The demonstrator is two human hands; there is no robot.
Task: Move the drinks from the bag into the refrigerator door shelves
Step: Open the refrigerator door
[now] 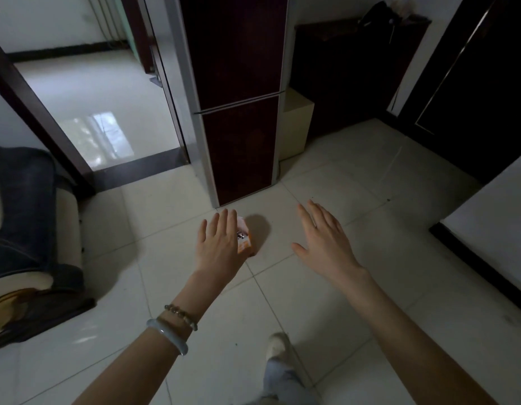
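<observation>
- Two bare forearms reach forward and down over the tiled floor (pixel 326 302), with a foot (pixel 278 343) in a pale shoe just below them near the bottom edge.
- Nearest the wearer, the left wrist carries a pale bangle (pixel 168 336) and a bead bracelet (pixel 181 315).
- Further out, the left hand (pixel 219 244) hangs palm down, fingers spread and released, its grip holding nothing.
- Level with it, the right hand (pixel 323 241) is likewise flat and released, grasping nothing, over bare tile.
- Directly under and just right of the left hand sits the bag (pixel 245 239), a small pink-and-orange package on the floor; the left hand is much nearer to it, the right well apart to its right.
- Its long axis seems to run away from the wearer toward the refrigerator, though the hand covers most of it, so shape, opening and any drinks inside cannot be made out.
- Whether the left fingers touch the bag cannot be told.
- Beyond, close behind the bag, stands the refrigerator (pixel 238 112), dark-fronted, both doors closed, so its door shelves are hidden.
- At far left an armchair (pixel 25 214) is cut off by the edge; the dim room beyond blurs into shadow.
</observation>
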